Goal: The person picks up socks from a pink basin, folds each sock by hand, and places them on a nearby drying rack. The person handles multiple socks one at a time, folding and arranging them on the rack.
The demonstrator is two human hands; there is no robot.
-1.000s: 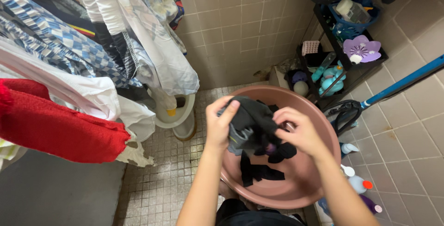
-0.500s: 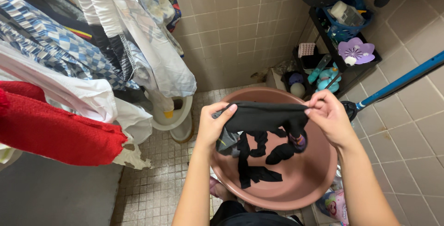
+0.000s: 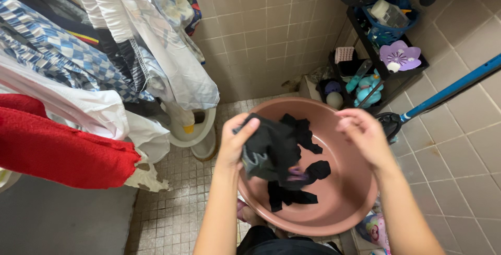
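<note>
My left hand (image 3: 236, 139) grips a bunched black garment (image 3: 271, 148) with a grey lace edge, held over a round pink basin (image 3: 348, 192) on the tiled floor. Several other dark pieces of clothing (image 3: 292, 195) lie in the bottom of the basin. To the right, above the basin's far rim, my right hand (image 3: 365, 135) hovers with its fingers loosely curled and nothing in it, a little apart from the garment.
Hanging clothes (image 3: 104, 51) and a red towel (image 3: 57, 150) crowd the left side. A white toilet (image 3: 190, 130) stands behind the basin. A black rack (image 3: 376, 41) with bath items sits at the back right, beside a blue mop handle (image 3: 454, 88).
Half a second ago both hands stretched the black garment between them. Now my right hand has let go and the garment hangs bunched from my left hand.
</note>
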